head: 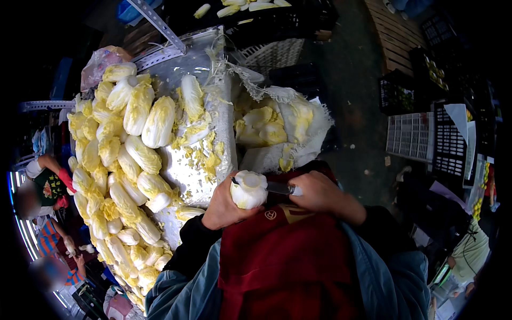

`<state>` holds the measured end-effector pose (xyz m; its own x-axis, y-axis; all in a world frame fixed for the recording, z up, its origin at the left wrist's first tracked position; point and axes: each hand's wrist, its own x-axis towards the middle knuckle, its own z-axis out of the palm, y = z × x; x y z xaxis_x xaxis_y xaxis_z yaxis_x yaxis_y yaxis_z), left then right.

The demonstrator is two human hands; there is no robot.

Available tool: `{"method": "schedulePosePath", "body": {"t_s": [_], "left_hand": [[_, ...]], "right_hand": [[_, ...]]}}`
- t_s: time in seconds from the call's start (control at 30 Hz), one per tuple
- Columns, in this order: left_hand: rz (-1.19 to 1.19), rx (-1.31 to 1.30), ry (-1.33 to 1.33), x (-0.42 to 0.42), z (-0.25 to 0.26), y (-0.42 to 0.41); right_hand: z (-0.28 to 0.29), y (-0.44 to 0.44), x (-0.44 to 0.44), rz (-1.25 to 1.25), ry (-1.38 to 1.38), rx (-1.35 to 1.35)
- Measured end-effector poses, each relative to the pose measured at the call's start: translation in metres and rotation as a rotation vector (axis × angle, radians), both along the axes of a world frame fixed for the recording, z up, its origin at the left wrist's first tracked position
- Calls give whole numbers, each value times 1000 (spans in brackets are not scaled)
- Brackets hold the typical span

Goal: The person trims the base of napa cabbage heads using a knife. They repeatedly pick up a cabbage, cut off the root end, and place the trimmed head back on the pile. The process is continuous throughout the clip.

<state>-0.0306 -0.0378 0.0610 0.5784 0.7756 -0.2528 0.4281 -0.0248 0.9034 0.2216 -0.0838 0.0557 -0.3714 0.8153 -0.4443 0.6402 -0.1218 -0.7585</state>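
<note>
My left hand (220,206) grips a napa cabbage (249,196) in front of my red apron (276,256), its pale root end facing up towards me. In my right hand (318,192) is the light handle of a knife (279,187). The blade reaches left to the cabbage, and a dark bit of it shows at the far side of the root end. Just beyond my hands hangs a white woven sack (264,158) with yellow cabbage leaves (262,124) inside. To the left, a large heap of napa cabbages (128,160) covers much of a metal table (180,164).
Leaf scraps (208,160) lie along the table's right edge. A perforated metal upright (158,24) rises at its far end. Plastic crates (410,134) and a wooden pallet (394,36) stand on the right. Several people work across the heap, one with a red glove (66,180).
</note>
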Motion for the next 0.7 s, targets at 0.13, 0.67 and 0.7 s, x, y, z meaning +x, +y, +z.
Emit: {"method": "schedulePosePath", "body": {"t_s": [0.13,0.67,0.7], "left_hand": [[-32,22,-32,4,-5,8],[190,256,233,10,2,35],[223,201,128,9,2,37]], "right_hand": [[2,7,-3,-42,33,15],[-98,21,31,-309,-176,-82],[-98,23,31,-333,-170,-65]]}}
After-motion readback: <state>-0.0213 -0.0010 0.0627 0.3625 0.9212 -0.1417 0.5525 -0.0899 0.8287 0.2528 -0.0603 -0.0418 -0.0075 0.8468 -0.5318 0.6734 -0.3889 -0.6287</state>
